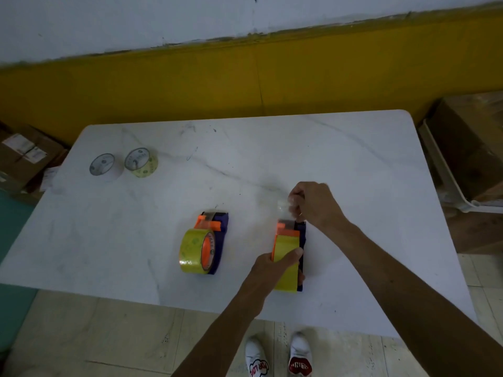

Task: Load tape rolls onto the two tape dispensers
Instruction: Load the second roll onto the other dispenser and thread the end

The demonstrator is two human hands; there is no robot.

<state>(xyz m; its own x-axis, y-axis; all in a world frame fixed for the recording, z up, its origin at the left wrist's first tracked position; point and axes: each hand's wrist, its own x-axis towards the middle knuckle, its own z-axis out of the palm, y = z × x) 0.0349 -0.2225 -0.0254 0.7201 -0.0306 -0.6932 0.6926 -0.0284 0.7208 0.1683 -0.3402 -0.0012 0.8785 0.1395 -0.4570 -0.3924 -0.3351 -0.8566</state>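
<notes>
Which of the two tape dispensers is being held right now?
The right dispenser: the left hand grips its yellow roll while the right hand pulls tape at its front. The left dispenser lies untouched.

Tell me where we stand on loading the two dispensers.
Done, by the look of it: the left dispenser carries a yellow roll and lies untouched. In hand: the left hand steadies the right dispenser, roll mounted, while the right hand pulls its clear tape end forward. Left: finishing that threading. Two spare rolls sit far left.
</notes>
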